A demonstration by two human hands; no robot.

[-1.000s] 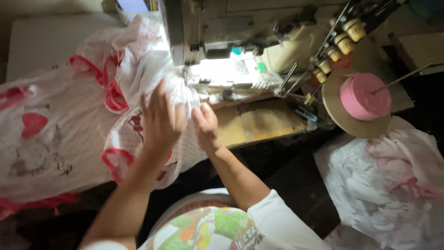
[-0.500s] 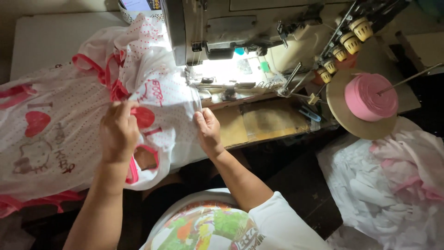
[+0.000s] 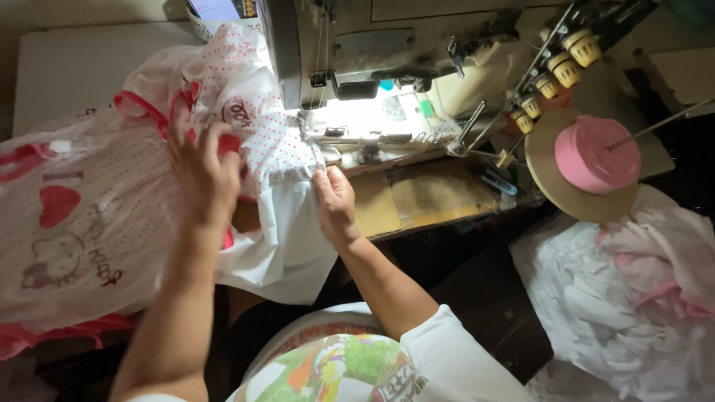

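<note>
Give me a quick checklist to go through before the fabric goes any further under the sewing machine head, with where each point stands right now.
1. Left hand flat on the dotted white fabric, holding it down: ok.
2. Right hand pinching the fabric edge just in front of the sewing machine: ok.
3. Fingertips clear of the needle: cannot tell, the spot is washed out by the lamp glare.
4. Fabric lying smooth near the machine head: not ok, it is bunched and folded there.
5. Pink thread spool seated on its round stand: ok.
6. Thread running to the needle: cannot tell, too fine to see.
</note>
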